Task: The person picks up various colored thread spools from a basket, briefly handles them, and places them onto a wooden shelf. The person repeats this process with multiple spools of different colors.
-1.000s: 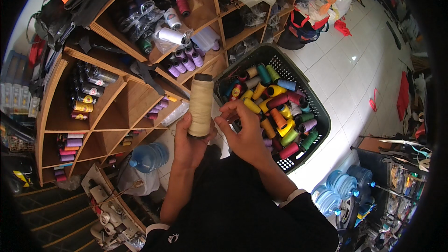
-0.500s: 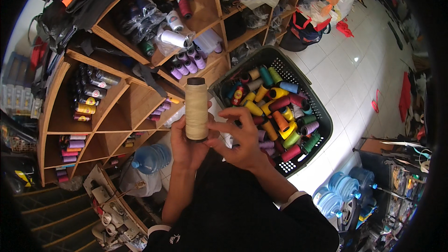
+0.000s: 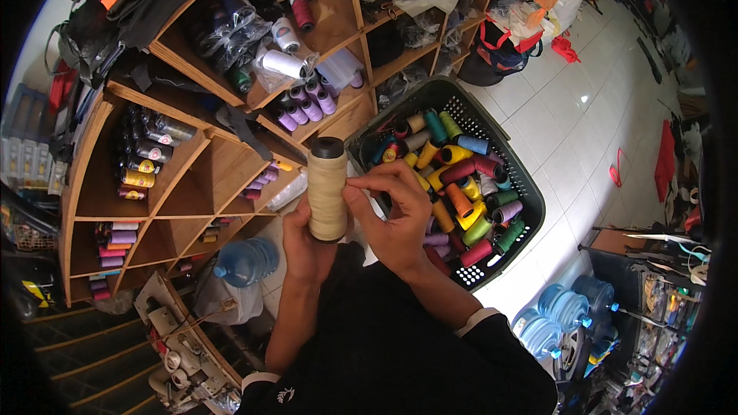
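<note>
A cream-coloured spool of thread [image 3: 327, 196] with a dark top end stands nearly upright in front of me. My left hand [image 3: 307, 250] is closed around its lower part from the left and below. My right hand [image 3: 396, 219] is at the spool's right side, thumb and forefinger pinched close against the thread. Whatever fine thing lies between those fingertips is too small to make out. Just beyond my right hand, a dark green perforated basket [image 3: 543, 211] holds many thread spools [image 3: 461, 200] in yellow, orange, red, green, blue and purple, lying jumbled.
A wooden shelf unit [image 3: 207, 215] on the left holds purple spools [image 3: 304, 107], dark spools and plastic-wrapped bundles. Blue water bottles stand at the left [image 3: 250, 261] and lower right [image 3: 565, 307]. A sewing machine [image 3: 184, 357] is at lower left. Bags [image 3: 500, 50] sit beyond the basket.
The spool has tilted slightly, so more of its dark top shows, and it sits a little lower. My right hand has risen from its base to its side, its fingers drawing into a pinch.
</note>
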{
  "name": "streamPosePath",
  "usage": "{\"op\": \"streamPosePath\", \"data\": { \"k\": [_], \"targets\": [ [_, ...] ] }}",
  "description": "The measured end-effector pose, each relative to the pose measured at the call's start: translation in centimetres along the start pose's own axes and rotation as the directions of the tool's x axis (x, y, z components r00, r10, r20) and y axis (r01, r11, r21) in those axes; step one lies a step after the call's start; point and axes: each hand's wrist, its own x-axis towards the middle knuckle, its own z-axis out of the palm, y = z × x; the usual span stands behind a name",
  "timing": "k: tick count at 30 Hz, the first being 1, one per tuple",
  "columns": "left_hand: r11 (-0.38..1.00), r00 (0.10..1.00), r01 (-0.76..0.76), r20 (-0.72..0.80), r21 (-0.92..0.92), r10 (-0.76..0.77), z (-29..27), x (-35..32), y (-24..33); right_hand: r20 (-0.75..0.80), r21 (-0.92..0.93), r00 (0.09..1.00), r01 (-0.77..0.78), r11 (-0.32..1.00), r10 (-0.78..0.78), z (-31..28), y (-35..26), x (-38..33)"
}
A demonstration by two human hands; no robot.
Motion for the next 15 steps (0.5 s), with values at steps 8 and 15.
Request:
{"op": "streamPosePath", "data": {
  "k": [8, 15],
  "targets": [
    [1.0, 0.996, -0.026, 0.083, -0.014, 0.027, -1.0, 0.6, -0.3, 0.025, 0.186, 0.995, -0.096, 0.978, 0.093, -0.5, 0.5, 0.3],
    [0.984, 0.995, 0.013, 0.101, -0.179, 0.006, 0.0, 0.4, 0.6, 0.043, -0.41, 0.995, -0.068, 0.91, 0.093, -7.8, 8.6, 1.7]
  ]
}}
